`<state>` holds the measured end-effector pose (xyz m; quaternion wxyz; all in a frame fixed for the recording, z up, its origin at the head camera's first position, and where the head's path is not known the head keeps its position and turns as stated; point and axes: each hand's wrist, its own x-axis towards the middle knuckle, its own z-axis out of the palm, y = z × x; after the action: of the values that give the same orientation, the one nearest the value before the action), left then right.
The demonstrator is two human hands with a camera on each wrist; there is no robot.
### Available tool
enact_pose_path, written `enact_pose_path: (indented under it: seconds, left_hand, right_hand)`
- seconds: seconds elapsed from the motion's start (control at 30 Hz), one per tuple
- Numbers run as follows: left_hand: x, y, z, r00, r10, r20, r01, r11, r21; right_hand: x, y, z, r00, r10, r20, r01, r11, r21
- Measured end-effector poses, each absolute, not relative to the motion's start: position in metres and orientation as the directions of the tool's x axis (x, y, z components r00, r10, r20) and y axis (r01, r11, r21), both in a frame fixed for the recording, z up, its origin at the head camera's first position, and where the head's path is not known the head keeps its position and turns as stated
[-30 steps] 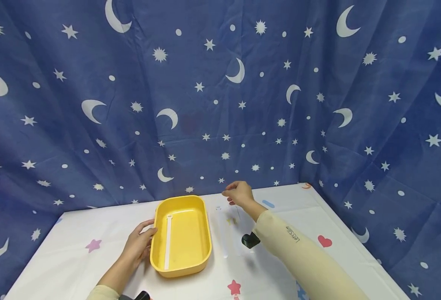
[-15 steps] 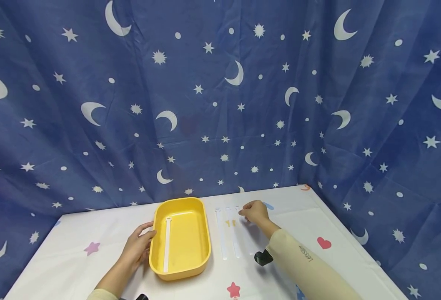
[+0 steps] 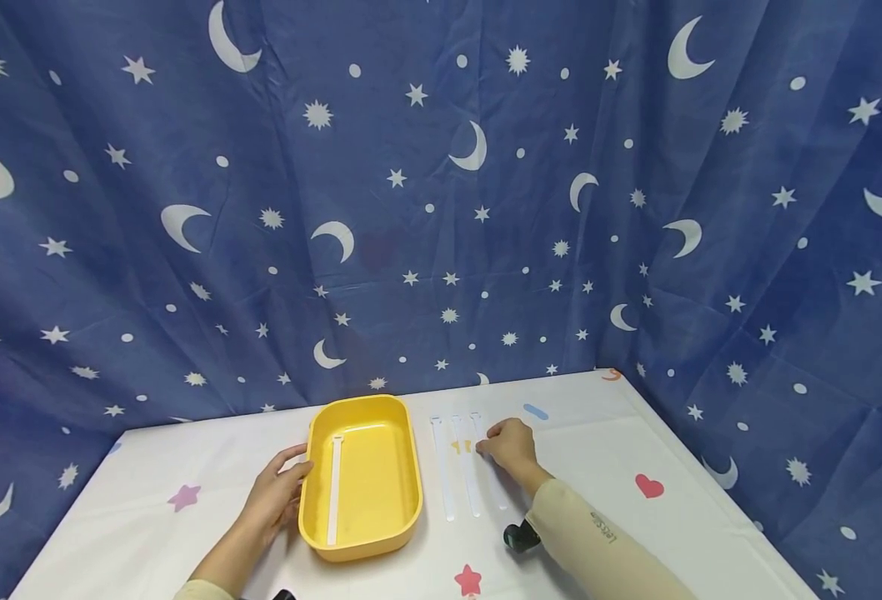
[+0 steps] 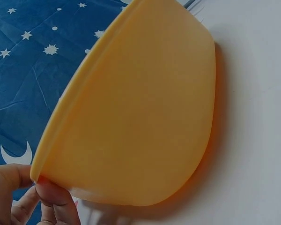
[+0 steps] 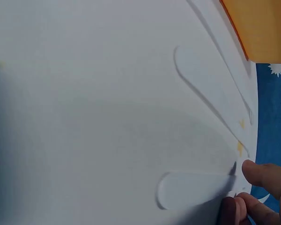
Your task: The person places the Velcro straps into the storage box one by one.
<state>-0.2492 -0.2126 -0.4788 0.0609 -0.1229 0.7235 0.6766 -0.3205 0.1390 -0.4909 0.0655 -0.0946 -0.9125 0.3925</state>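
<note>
My left hand (image 3: 274,493) grips the left rim of a yellow plastic tub (image 3: 414,467), thumb over the edge and fingers beneath it. Inside the tub lies one white flat strap (image 3: 334,492) with a small T-shaped head. In the left wrist view the tub's outer wall (image 4: 131,108) stands tilted off the white surface. To the right of the tub, similar straps lie side by side: a left one (image 3: 443,475), a middle one (image 3: 467,475) and a right one (image 3: 498,492). My right hand (image 3: 512,447) pinches the right strap by its edges, partly covering it.
A white cloth (image 3: 576,467) with printed stars, a heart (image 3: 648,486) and other shapes covers the table. Behind and at the right hangs a blue curtain (image 3: 381,208) with moons and stars. A black wrist camera (image 3: 519,537) sits under my right sleeve.
My right hand has come down from above the straps' far ends, first rightward to the right strap's head, then nearer along that strap. The left hand and tub stay nearly in place.
</note>
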Motion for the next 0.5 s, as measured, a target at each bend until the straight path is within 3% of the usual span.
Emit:
enact_pose_path:
  seconds: [0.5]
  left_hand:
    - [-0.2504,-0.2113,-0.4802,-0.959,-0.111,-0.260,-0.265,0.042,0.963]
  right_hand:
    - [-0.3195,0.1391,-0.4951,-0.970,0.230,0.081,0.106,0.697,-0.709]
